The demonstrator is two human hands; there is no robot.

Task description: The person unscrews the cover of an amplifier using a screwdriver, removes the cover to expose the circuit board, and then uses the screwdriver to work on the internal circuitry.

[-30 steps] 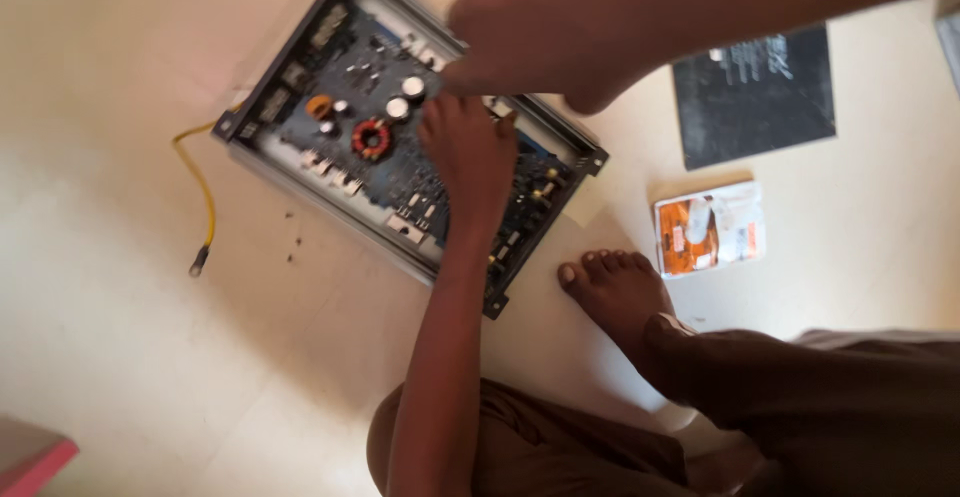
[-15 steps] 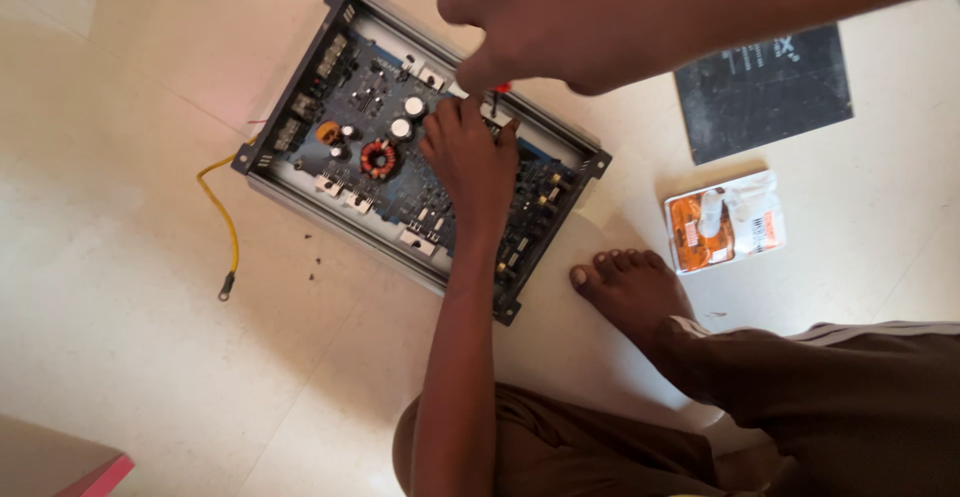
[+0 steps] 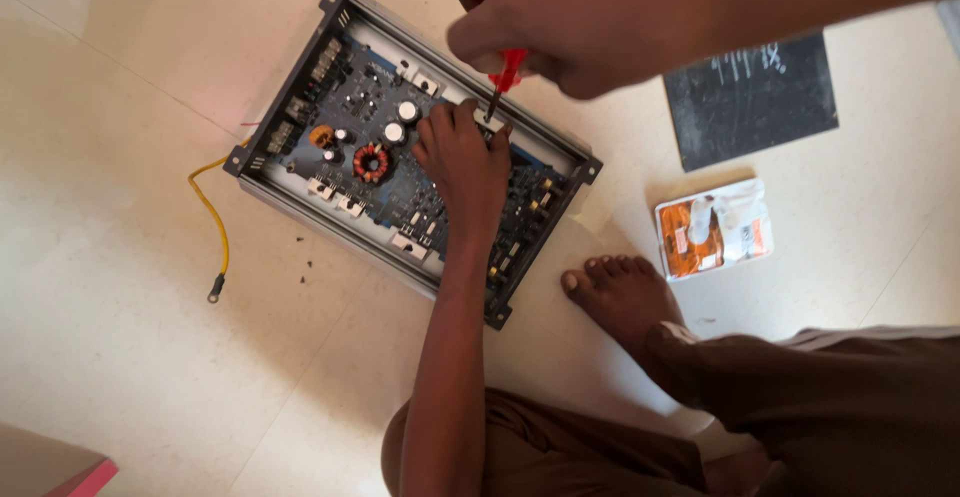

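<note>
Matt dark metal on the frame of the open amplifier [image 3: 300, 97], ribbed and brushed grey along its long edges. Inside, a matt blue-green circuit board [image 3: 400, 197] with shiny silver capacitor tops and a copper-wound coil [image 3: 371, 162], glossy. Red translucent plastic on the screwdriver [image 3: 503, 75] handle, bare steel on its shaft. Smooth yellow plastic sheathing on the wire [image 3: 220, 227], dull metal at its end lug. Glossy plastic film on the orange-and-white packet [image 3: 714, 227]. Matt black on the flat panel [image 3: 755, 102]. Smooth, faintly shiny cream tile on the floor [image 3: 130, 357]. Soft brown cloth on the trousers [image 3: 830, 407].
</note>
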